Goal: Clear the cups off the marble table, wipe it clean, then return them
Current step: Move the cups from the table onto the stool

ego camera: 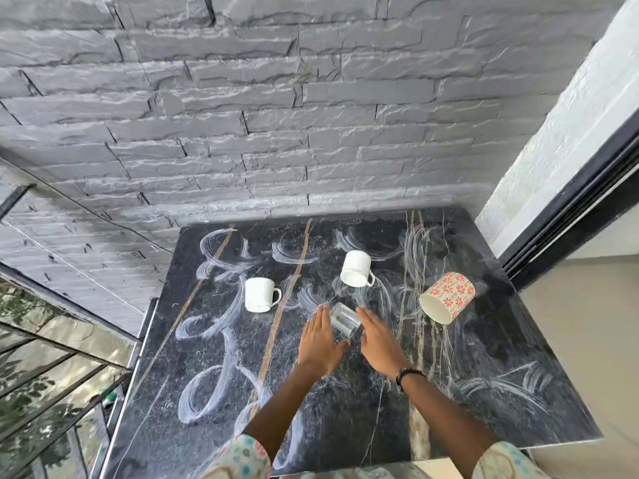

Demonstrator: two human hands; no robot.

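Note:
A black marble table (345,392) carries white smear marks all over. A clear glass (344,319) lies on its side in the middle. My left hand (320,340) is flat with straight fingers just left of the glass, and my right hand (378,338) is flat just right of it; both are beside it, neither gripping. A white mug (259,294) stands upside down at the left. A second white mug (356,268) lies tipped behind the glass. A cup with a red flower pattern (447,297) lies on its side at the right.
A grey stone wall (276,115) rises straight behind the table. A white wall and a dark door frame (567,216) stand to the right. Glass panels and a railing (52,368) drop away on the left. Pale floor (587,340) lies to the right.

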